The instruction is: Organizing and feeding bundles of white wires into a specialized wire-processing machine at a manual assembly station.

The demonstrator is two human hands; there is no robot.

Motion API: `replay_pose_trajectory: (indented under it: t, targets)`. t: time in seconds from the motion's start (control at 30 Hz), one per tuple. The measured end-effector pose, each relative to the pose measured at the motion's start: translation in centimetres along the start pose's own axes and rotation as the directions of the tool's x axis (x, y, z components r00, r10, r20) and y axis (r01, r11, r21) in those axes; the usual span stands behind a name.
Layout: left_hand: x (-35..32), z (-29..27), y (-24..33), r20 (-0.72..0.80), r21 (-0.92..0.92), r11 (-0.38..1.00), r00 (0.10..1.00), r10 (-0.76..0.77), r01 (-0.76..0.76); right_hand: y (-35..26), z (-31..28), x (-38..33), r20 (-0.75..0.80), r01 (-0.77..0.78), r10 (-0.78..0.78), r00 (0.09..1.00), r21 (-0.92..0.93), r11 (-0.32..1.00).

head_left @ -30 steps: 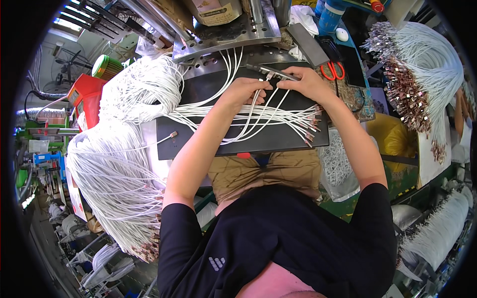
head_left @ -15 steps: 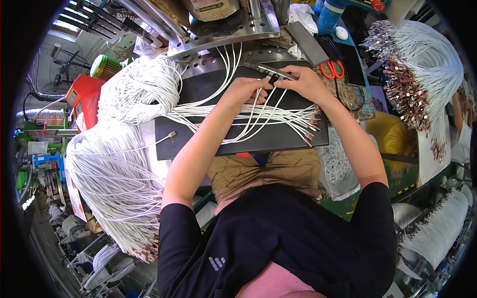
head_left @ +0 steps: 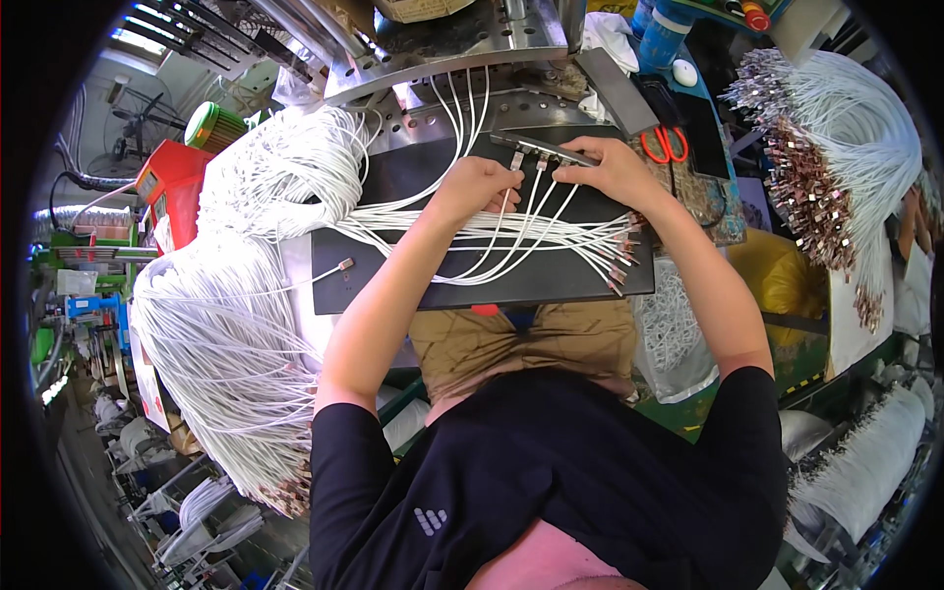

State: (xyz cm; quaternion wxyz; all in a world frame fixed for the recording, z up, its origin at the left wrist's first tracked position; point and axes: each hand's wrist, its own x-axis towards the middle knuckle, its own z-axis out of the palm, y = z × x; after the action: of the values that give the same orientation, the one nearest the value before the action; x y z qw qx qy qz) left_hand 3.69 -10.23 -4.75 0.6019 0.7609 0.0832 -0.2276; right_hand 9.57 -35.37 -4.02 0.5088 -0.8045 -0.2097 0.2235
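Note:
A narrow dark metal bar [head_left: 531, 145] lies across the far side of the black work board [head_left: 393, 295]. White cables with small metal plug ends, one a connector [head_left: 542, 163], run from its near edge. My right hand [head_left: 618, 173] grips the bar's right end, thumb below and fingers above. Beside the bar's left part, my left hand [head_left: 477, 189] is closed in a pinch on a white cable [head_left: 505, 205], just below its plug. Its lower fingers curl out of sight. A bundle of white cables [head_left: 472, 221] lies across the board under my hands, plug ends toward the right.
Large heaps of white cable [head_left: 221, 324] pile up at left. A perforated metal machine plate [head_left: 452, 49] overhangs the board's far side. Orange-handled scissors [head_left: 665, 145] and a grey block [head_left: 617, 90] lie at right. More cables [head_left: 836, 147] hang far right.
My left hand has drawn slightly away from the bar, so plugs along its near edge now show. My right hand still holds the bar's right end. The whole view has shifted a little.

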Motion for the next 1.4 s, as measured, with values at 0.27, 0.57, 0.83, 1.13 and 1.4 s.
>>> replay_pose_trajectory:
  t: [0.27, 0.57, 0.83, 1.13, 1.4]
  targets:
    - [0.1, 0.3, 0.4, 0.000, -0.028, 1.000, 1.000, -0.014, 0.014, -0.4, 0.1, -0.1, 0.021, -0.030, 0.032, 0.999, -0.065, 0.997]
    - [-1.3, 0.5, 0.9, 0.004, 0.156, 0.987, 1.000, 0.029, -0.029, -1.0, -0.3, -0.3, 0.120, -0.036, 0.045, 0.992, -0.075, 0.997]
    - [1.9, -5.3, 0.0, -0.602, 0.423, 0.816, 0.551, 0.578, -0.394, -1.6, 1.4, 9.8, -0.272, 0.441, -0.765, 0.584, -0.685, 0.580]
    - [-0.5, -5.5, 1.5, -0.314, -0.104, 0.986, 0.945, 0.089, -0.127, 0.0, -0.6, 25.7, -0.342, 0.297, -0.782, 0.521, -0.786, 0.542]
    - [-12.7, -15.2, 4.8, -0.596, 0.640, 0.699, 0.367, 0.714, -0.320, -8.3, 0.0, 17.3, -0.387, 0.223, -0.874, 0.294, -0.861, 0.456]
